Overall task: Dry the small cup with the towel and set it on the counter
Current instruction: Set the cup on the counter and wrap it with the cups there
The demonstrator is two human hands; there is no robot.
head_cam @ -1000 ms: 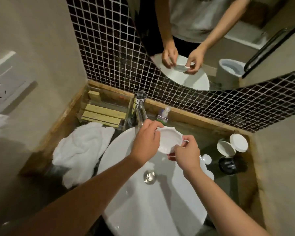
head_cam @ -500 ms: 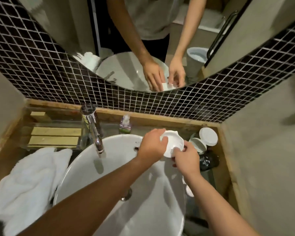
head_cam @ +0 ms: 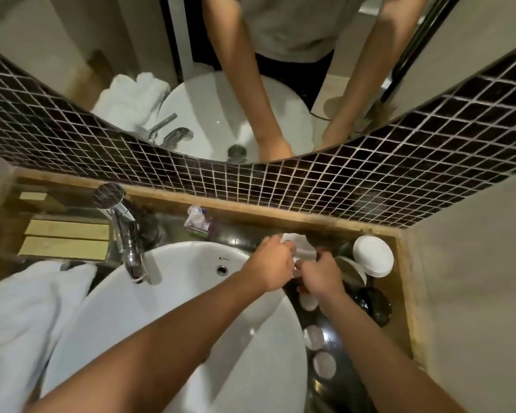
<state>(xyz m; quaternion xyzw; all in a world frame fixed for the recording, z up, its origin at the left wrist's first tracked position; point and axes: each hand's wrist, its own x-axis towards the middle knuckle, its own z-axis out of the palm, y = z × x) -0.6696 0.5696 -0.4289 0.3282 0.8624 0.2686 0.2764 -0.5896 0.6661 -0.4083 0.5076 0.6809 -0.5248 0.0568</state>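
Note:
The small white cup [head_cam: 301, 247] is low over the dark counter [head_cam: 334, 380], just right of the white basin [head_cam: 173, 308], and both hands hold it. My left hand [head_cam: 271, 265] grips its left side, and my right hand [head_cam: 320, 274] grips its right side near the handle. The hands hide most of the cup. A white towel [head_cam: 27, 320] lies bunched on the counter at the left of the basin, away from both hands.
A chrome tap [head_cam: 125, 234] stands at the basin's back left. White lids and a round white container [head_cam: 373, 256] crowd the right corner, with a dark object [head_cam: 376, 305] in front. A small bottle [head_cam: 197, 220] stands by the tiled wall. A wooden rim edges the counter.
Both hands have carried the cup from above the basin to the right and down, over the counter. The camera has tilted and shifted right.

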